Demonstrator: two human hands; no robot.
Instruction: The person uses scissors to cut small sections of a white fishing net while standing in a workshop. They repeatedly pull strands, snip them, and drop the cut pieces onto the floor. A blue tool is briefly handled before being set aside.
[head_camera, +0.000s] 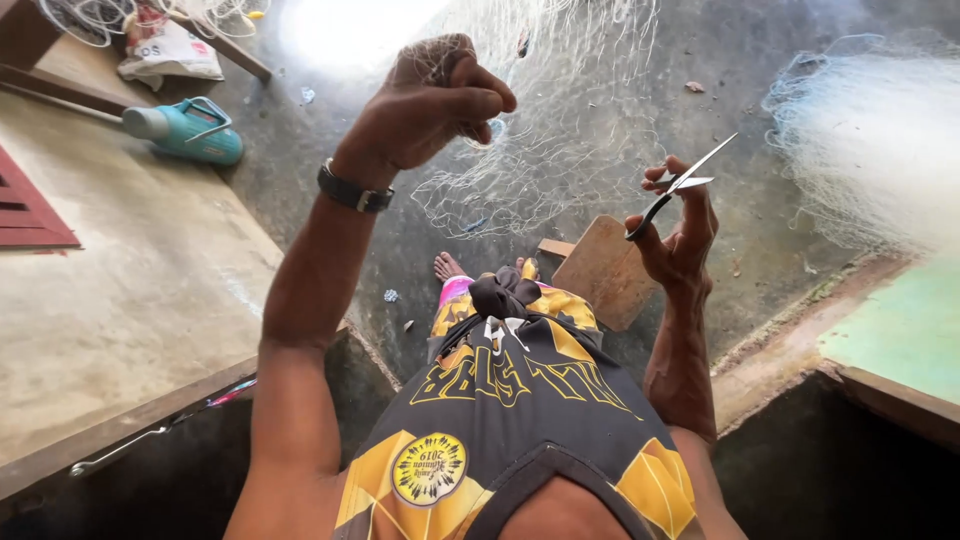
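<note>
Netting dominates the scene: a fine, pale monofilament fishing net (545, 130) hangs in front of the person and spills over the dark, worn concrete floor (330, 170), with a second heap of net (870, 150) bunched at the right edge. A raised concrete slab (130, 300) runs along the left, smooth and pale, with a teal plastic jug (190, 130) lying on its side near the far end. A flat wooden board (605, 270) rests on the floor beyond the person's knees.

The left hand (435, 100) is lifted high with its fingers pressed together around a gathered bunch of mesh; a dark wristwatch (352, 190) sits on that wrist. The right hand (680, 235) holds small steel scissors (680, 185) by the loops, blades parted and pointing up and away, clear of the net.

To do the cutting well, it seems wise that the left hand keeps the mesh taut so a single strand stands apart, and that the blade tips close only on that strand. The filament looks thin, slippery and springy, so slack netting would likely slide off the blades or let neighbouring meshes get nicked.
</note>
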